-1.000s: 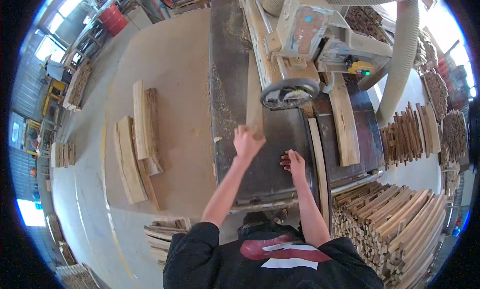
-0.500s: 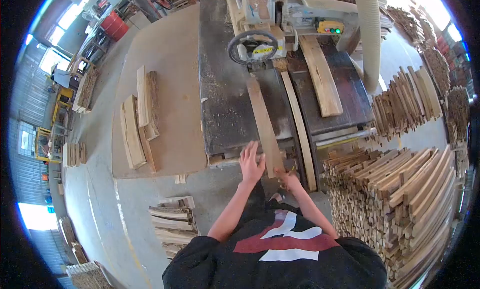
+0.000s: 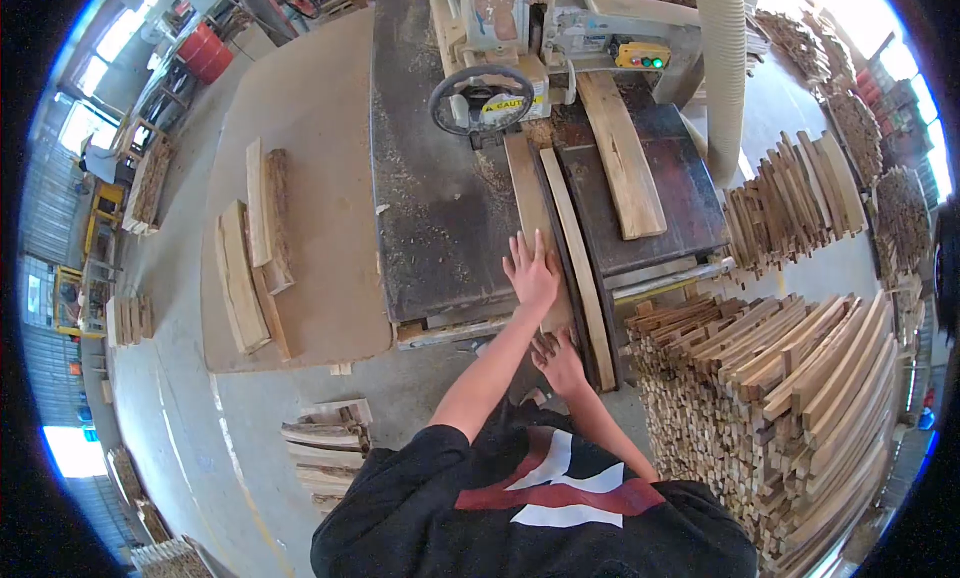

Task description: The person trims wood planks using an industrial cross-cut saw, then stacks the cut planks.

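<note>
A long board lies lengthwise on the dark machine table, its far end under the machine head near the black handwheel. My left hand lies on top of the board with fingers spread. At the board's near end, past the table's front edge, my right hand touches it with fingers apart. Just right of the board, a long pale strip runs between dark rails. A wider plank rests on the table farther right.
A yellow control box with lit buttons and a ribbed hose are at the machine. Several rough boards lie on the brown surface at left. A tall stack of cut strips stands close on my right.
The board has shifted right against the rail and forward under the machine head. My left hand has moved forward onto its top. My right hand's fingers have loosened at the near end.
</note>
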Motion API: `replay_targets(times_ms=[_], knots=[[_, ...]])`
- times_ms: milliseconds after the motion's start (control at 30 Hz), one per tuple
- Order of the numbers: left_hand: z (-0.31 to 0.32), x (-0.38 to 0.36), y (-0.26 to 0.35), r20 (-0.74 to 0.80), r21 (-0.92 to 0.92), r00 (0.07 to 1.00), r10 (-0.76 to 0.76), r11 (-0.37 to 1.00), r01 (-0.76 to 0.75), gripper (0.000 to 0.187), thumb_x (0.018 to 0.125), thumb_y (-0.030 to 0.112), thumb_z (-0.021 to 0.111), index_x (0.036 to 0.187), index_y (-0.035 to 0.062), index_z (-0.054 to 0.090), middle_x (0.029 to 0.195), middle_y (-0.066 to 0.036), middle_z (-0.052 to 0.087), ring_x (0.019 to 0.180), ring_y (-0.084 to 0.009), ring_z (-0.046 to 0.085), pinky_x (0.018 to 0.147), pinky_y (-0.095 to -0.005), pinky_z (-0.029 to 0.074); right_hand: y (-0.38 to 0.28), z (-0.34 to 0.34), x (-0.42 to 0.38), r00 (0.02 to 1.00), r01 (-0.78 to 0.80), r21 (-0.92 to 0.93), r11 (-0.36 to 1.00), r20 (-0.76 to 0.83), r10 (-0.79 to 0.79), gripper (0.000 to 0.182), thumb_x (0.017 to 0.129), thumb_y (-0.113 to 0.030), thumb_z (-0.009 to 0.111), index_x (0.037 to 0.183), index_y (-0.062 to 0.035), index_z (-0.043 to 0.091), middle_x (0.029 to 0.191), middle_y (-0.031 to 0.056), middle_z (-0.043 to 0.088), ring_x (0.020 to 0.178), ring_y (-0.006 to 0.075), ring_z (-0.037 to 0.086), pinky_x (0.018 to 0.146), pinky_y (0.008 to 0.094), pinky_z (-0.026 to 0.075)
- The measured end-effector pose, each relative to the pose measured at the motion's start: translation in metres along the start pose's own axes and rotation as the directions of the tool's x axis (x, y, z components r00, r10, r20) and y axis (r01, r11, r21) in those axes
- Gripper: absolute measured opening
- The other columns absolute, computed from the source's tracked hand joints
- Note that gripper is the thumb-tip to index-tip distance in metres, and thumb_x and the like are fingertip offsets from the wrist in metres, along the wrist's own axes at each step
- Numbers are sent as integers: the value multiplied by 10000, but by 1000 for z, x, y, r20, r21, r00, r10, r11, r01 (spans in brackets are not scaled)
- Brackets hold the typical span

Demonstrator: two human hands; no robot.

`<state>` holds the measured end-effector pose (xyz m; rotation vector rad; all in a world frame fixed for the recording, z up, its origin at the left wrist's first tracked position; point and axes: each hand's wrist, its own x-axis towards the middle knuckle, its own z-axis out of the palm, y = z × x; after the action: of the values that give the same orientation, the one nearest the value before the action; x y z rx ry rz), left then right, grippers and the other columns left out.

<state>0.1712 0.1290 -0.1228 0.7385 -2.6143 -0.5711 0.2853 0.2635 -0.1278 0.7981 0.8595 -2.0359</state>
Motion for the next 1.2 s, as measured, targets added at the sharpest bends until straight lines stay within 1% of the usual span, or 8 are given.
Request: replay_targets(times_ms=[233, 700, 800, 867, 933, 1000, 1067, 1200], knots=[[16, 96, -13, -20, -10, 1000, -2, 1000, 2, 543, 985, 356, 505, 1493, 170, 447, 1523, -250, 379, 1456, -411, 289, 1141, -595, 235, -52, 70, 38, 936, -268, -700, 662, -353, 5, 654, 992, -668, 375, 928, -57, 598, 639, 22, 563, 507, 152, 550, 477, 280, 419], [34, 221, -43, -27, -111, 999, -18, 994, 15, 565, 985, 297, 518, 1503, 111, 391, 1520, -286, 336, 1430, -449, 299, 1134, -560, 269, -95, 191, 137, 967, 118, -597, 794, -113, -229, 466, 1043, -419, 493, 831, -16, 591, 590, 84, 603, 402, 137, 459, 354, 276, 259], [22, 215, -63, -56, -520, 994, -95, 853, 52, 560, 965, 241, 555, 1475, 60, 408, 1496, -313, 358, 1388, -476, 352, 1119, -530, 306, -103, 199, 167, 960, 135, -620, 773, -113, -258, 449, 1010, -450, 553, 813, -50, 607, 672, 69, 640, 473, 119, 508, 397, 267, 315], [-18, 168, -80, -213, -591, 977, 21, 793, -146, 565, 964, 227, 567, 1462, 25, 393, 1494, -323, 346, 1369, -489, 361, 1113, -514, 327, -106, 212, 194, 881, 213, -633, 744, -205, -426, 429, 1008, -448, 560, 835, -61, 620, 692, 40, 633, 497, 112, 515, 418, 267, 336], [-69, 99, -105, 65, -595, 944, 322, 772, -223, 613, 952, 292, 598, 1480, 68, 381, 1524, -274, 349, 1408, -454, 339, 1129, -531, 313, -115, 215, 213, 923, 225, -614, 756, -115, -368, 416, 1007, -453, 564, 872, -65, 632, 684, 11, 605, 504, 101, 517, 406, 252, 328], [-94, 55, -173, 315, -448, 486, 816, 579, -682, 689, 914, 440, 625, 1481, 108, 418, 1560, -197, 347, 1452, -399, 305, 1152, -540, 290, -135, 236, 209, 979, 126, -624, 772, -48, -199, 462, 998, -521, 541, 918, -75, 632, 651, -9, 554, 520, 75, 515, 387, 207, 299], [-158, 101, -223, 493, -388, 514, 702, 706, -592, 753, 864, 565, 627, 1466, 142, 468, 1583, -139, 339, 1482, -337, 276, 1174, -542, 263, -147, 247, 213, 988, 129, -668, 733, 22, -154, 503, 978, -578, 535, 1000, -82, 616, 735, -4, 571, 544, 70, 492, 394, 196, 295], [-217, 235, -441, 38, 473, 995, 91, 876, -98, 550, 897, 370, 617, 1377, 113, 542, 1439, -163, 513, 1333, -367, 469, 1077, -480, 412, -147, 247, 210, 979, 206, -666, 717, 135, -156, 529, 992, -582, 505, 1066, -64, 585, 726, 11, 569, 521, 71, 459, 400, 209, 283]])
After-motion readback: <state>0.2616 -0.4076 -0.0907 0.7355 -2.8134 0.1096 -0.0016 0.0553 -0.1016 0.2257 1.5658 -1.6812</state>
